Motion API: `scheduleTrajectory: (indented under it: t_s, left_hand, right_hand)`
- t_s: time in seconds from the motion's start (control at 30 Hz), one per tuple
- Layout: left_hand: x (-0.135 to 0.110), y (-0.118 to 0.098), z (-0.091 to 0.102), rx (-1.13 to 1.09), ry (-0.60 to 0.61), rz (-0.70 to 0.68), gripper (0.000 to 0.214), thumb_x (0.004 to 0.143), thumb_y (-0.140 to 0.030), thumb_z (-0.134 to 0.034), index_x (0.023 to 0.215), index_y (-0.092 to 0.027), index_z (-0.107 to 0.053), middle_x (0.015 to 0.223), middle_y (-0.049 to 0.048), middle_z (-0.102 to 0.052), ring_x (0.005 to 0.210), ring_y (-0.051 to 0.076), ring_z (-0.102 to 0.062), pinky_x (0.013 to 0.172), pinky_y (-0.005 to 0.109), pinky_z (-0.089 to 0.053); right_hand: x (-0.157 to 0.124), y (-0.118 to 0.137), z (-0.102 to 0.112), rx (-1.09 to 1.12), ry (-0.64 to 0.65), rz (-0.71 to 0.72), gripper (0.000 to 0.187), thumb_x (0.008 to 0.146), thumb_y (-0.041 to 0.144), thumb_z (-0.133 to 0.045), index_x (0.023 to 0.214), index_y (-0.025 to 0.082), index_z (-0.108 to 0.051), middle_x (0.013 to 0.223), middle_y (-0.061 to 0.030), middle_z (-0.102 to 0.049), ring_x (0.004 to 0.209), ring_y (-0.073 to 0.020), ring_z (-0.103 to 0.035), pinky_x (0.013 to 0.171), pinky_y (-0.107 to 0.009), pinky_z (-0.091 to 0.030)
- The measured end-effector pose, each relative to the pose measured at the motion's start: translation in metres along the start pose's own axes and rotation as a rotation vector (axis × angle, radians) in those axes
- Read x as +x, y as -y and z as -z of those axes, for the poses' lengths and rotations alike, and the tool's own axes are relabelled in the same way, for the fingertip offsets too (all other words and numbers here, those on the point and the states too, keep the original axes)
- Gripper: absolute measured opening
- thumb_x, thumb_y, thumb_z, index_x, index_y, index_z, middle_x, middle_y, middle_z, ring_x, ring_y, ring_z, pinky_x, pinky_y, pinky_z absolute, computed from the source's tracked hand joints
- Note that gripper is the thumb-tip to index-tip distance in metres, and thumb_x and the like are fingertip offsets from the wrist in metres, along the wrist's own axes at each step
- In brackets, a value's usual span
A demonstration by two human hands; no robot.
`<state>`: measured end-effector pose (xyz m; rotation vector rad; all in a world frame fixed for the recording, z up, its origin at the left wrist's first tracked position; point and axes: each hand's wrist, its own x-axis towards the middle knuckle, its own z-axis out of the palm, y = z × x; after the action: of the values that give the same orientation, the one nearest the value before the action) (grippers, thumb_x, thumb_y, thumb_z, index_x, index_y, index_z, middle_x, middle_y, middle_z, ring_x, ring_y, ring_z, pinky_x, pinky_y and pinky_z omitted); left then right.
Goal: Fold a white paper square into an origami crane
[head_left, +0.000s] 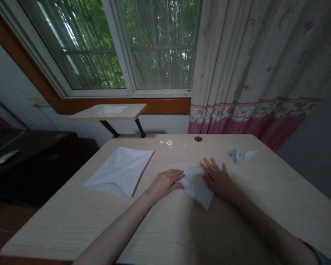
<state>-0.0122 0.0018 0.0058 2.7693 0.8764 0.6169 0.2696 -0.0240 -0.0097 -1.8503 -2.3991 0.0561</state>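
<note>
The person's left hand [165, 184] and right hand [216, 178] lie close together on a folded sheet of white paper [197, 188], holding it between them on the desk. The right hand rests palm down at the sheet's upper edge, its fingers spread and not clamped. The left hand meets the sheet's left corner, fingers together; in the dim light, I cannot tell whether they pinch the paper or only touch it.

To the left of the hands lies a large creased paper square [121, 171], flat on the pale wood-grain desk [57, 228]. Beyond the right hand sits a small crumpled paper shape [240, 155]. Past the desk's far edge stand a narrow shelf board [107, 112] and a window [160, 48], with a pink-bordered floral curtain [253, 73] to its right.
</note>
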Motion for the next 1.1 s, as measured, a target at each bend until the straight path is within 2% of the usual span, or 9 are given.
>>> scheduleTrajectory:
  t_s: [0.17, 0.33, 0.5, 0.63, 0.8, 0.93, 1.1]
  left_hand:
    - [-0.001, 0.001, -0.001, -0.005, -0.060, -0.052, 0.037, 0.098, -0.047, -0.049, 0.118, -0.021, -0.068, 0.114, 0.0036, -0.074, 0.105, 0.019, -0.070, 0.093, 0.033, -0.056]
    - [-0.002, 0.000, -0.001, 0.017, -0.108, -0.065, 0.034, 0.103, -0.042, -0.043, 0.111, -0.021, -0.069, 0.103, 0.0033, -0.077, 0.094, 0.018, -0.073, 0.085, 0.030, -0.058]
    - [-0.001, -0.006, 0.002, 0.029, -0.120, -0.042, 0.032, 0.104, -0.037, -0.042, 0.110, -0.021, -0.068, 0.103, 0.0036, -0.077, 0.094, 0.019, -0.074, 0.085, 0.031, -0.058]
    - [-0.002, -0.009, 0.005, -0.019, -0.170, -0.035, 0.030, 0.104, -0.036, -0.043, 0.109, -0.021, -0.068, 0.105, 0.0037, -0.076, 0.094, 0.018, -0.074, 0.085, 0.030, -0.059]
    - [-0.003, -0.013, 0.007, -0.175, -0.259, -0.034, 0.026, 0.104, -0.030, -0.043, 0.107, -0.019, -0.066, 0.106, 0.0055, -0.076, 0.094, 0.016, -0.073, 0.084, 0.027, -0.059]
    - [-0.005, -0.015, 0.006, -0.244, -0.320, 0.038, 0.021, 0.102, -0.028, -0.046, 0.109, -0.019, -0.064, 0.105, 0.0053, -0.075, 0.089, 0.014, -0.073, 0.081, 0.024, -0.059]
    - [-0.005, -0.012, 0.003, -0.269, -0.379, 0.187, 0.020, 0.100, -0.029, -0.047, 0.107, -0.020, -0.063, 0.105, 0.0047, -0.074, 0.085, 0.014, -0.071, 0.075, 0.023, -0.058]
  right_hand:
    - [0.001, -0.006, -0.007, 0.019, -0.123, -0.005, 0.050, 0.104, 0.036, -0.024, 0.150, 0.025, -0.038, 0.160, -0.0077, -0.030, 0.149, -0.0329, -0.020, 0.111, -0.073, -0.017]
    - [0.002, -0.008, -0.010, 0.083, -0.236, 0.004, 0.051, 0.104, 0.035, -0.021, 0.150, 0.023, -0.038, 0.156, -0.0096, -0.038, 0.147, -0.0308, -0.028, 0.112, -0.067, -0.023]
    - [0.002, -0.007, -0.005, 0.173, -0.394, 0.048, 0.054, 0.103, 0.034, -0.021, 0.154, 0.017, -0.028, 0.151, -0.0140, -0.046, 0.142, -0.0298, -0.038, 0.114, -0.061, -0.024]
    - [0.001, -0.007, 0.001, 0.214, -0.522, 0.067, 0.054, 0.103, 0.036, -0.022, 0.153, 0.019, -0.030, 0.146, -0.0134, -0.052, 0.137, -0.0283, -0.045, 0.115, -0.057, -0.025]
    - [-0.002, -0.005, 0.007, 0.275, -0.658, 0.091, 0.056, 0.103, 0.045, -0.020, 0.149, 0.018, -0.037, 0.143, -0.0132, -0.054, 0.135, -0.0277, -0.045, 0.115, -0.053, -0.026]
    - [-0.002, -0.002, 0.009, 0.318, -0.706, 0.066, 0.058, 0.102, 0.049, -0.021, 0.147, 0.017, -0.039, 0.141, -0.0145, -0.055, 0.133, -0.0291, -0.047, 0.112, -0.053, -0.032]
    - [0.002, -0.002, 0.005, 0.351, -0.662, 0.044, 0.057, 0.102, 0.048, -0.028, 0.148, 0.017, -0.038, 0.140, -0.0152, -0.055, 0.131, -0.0296, -0.048, 0.111, -0.051, -0.036]
